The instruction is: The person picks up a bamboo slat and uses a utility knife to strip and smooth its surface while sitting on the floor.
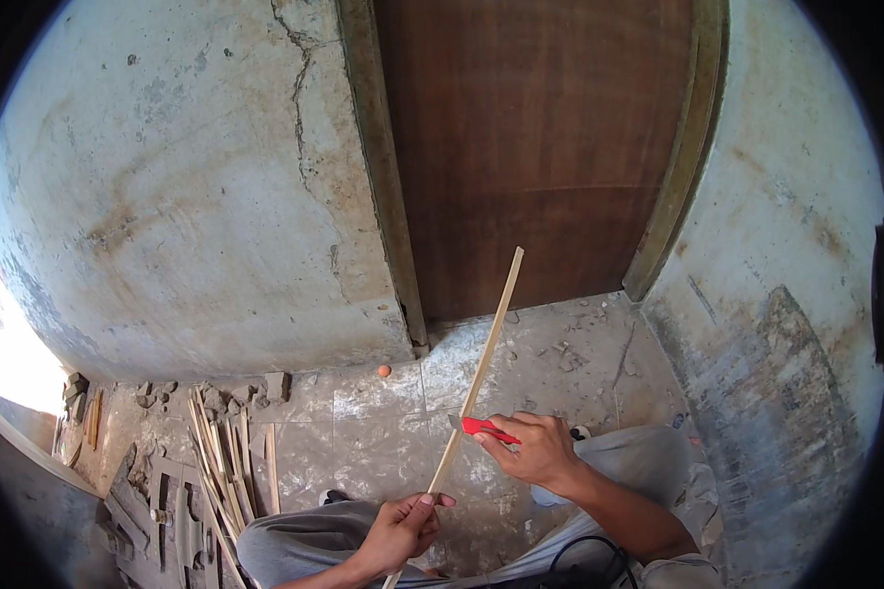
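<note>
A long, thin bamboo strip (488, 349) slants up and away from me over the floor between my knees. My left hand (409, 528) is closed around its lower part, thumb on top, and the near end pokes out below the fist. My right hand (538, 450) grips a red-handled utility knife (488, 428). The short blade points left and meets the strip around its middle. How deep the blade sits in the strip is too small to tell.
Several more strips (228, 466) lean in a bundle beside my left knee, near cut wooden scraps (172, 520). Rubble (250, 395) lines the cracked wall. A small orange ball (384, 371) sits on the dusty tiled floor (363, 432). Ahead stands a brown door (540, 147).
</note>
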Motion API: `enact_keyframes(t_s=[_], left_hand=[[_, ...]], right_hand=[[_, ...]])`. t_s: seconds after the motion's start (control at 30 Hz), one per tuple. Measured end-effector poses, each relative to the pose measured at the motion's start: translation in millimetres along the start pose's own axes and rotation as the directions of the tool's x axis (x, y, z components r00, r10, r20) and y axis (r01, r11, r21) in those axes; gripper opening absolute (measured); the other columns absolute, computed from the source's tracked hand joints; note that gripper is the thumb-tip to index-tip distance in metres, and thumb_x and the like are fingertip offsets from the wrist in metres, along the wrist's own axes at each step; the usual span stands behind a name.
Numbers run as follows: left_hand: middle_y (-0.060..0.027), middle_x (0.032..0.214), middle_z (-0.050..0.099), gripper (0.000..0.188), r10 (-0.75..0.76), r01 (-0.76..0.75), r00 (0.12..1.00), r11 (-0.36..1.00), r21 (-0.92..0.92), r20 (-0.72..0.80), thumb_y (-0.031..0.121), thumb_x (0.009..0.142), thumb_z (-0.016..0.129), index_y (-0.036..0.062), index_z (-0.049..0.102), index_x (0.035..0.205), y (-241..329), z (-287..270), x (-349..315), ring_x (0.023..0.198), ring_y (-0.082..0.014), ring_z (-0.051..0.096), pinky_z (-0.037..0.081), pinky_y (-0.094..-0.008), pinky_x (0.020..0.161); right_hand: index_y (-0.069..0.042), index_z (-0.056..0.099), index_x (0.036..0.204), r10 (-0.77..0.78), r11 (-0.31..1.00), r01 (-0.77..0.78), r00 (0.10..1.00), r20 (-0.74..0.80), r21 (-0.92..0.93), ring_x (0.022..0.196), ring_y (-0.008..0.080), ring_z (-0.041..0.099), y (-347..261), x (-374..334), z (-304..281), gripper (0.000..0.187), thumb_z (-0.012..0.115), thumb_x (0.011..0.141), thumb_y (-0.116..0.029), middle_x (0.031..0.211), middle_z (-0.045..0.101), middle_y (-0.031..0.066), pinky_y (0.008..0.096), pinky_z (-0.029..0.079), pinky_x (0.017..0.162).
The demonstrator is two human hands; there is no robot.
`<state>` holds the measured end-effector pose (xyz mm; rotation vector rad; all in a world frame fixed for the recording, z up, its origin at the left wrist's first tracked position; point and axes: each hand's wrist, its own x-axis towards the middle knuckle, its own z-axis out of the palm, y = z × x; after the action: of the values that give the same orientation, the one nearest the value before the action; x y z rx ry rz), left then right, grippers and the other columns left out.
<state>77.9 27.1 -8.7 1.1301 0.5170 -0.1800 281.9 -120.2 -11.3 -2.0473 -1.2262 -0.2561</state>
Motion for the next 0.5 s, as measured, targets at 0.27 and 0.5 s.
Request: enact_keyframes(t_s=[0.27,0.5], left_hand=[[0.0024,0.063,0.037,0.040,-0.003,0.003,1.000,1.000,0.027,-0.015,0.030,0.107,0.037,-0.0055,0.053,0.118,0.5,0.8,0.4,0.048,-0.0055,0.030,0.023,-0.0231,0.041],[0.0032,0.063,0.038,0.037,-0.018,0.018,1.000,1.000,-0.011,-0.013,0.026,0.108,0.037,-0.0046,0.056,0.116,-1.6,0.1,0.2,0.048,-0.0046,0.031,0.023,-0.0230,0.043]], right_hand=[[-0.005,0.074,0.094,0.017,1.000,-0.017,1.000,-0.010,-0.014,0.051,0.0259,0.065,-0.1,1.3,0.8,0.030,0.073,0.084,-0.034,0.065,0.066,0.0094,0.0371,0.051,0.046],[-0.006,0.074,0.094,0.047,0.999,-0.046,0.999,0.020,-0.024,0.052,0.0268,0.065,3.7,3.0,-0.8,0.029,0.072,0.084,-0.033,0.066,0.067,0.0097,0.0380,0.051,0.046]])
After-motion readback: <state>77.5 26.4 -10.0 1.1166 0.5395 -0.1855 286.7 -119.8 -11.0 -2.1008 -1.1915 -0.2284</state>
